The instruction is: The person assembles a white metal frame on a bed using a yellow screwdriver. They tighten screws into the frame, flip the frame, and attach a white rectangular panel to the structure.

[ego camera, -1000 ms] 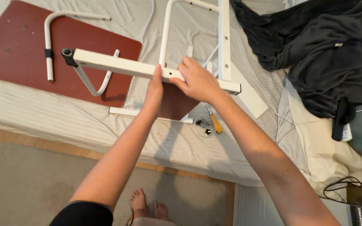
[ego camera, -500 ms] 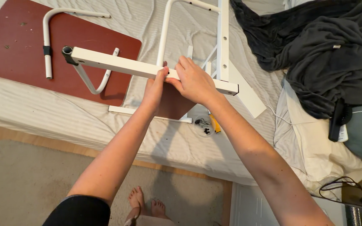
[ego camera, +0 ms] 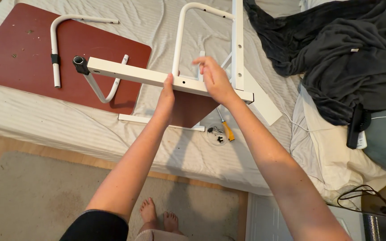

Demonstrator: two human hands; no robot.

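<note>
White metal frame (ego camera: 157,76): square bar w/ small holes along its side, black round cap at its left end, curved round tubes rising off it toward the far side of the bed (ego camera: 68,129). It's held up over the middle of the bed, near the front edge.

L hand (ego camera: 166,96) under the bar, fingers clamped on it from below, thumb up against the side. R hand (ego camera: 213,78) on the bar's far side, just beside the L; fingers loosely apart and curled over the top, touching the bar — can't tell if it's gripping.

Red-brown board (ego camera: 18,53) lies flat at the bed's left end, w/ a bent white tube (ego camera: 56,44) on it, black band round the tube. Screwdriver (ego camera: 226,129), yellow handle, + small clear dish of black screws (ego camera: 215,134) near the front edge, below the R wrist. Dark grey blanket (ego camera: 336,53) heaped at the right end; black remote (ego camera: 356,125) w/ a white label at the blanket's lower edge.
</note>
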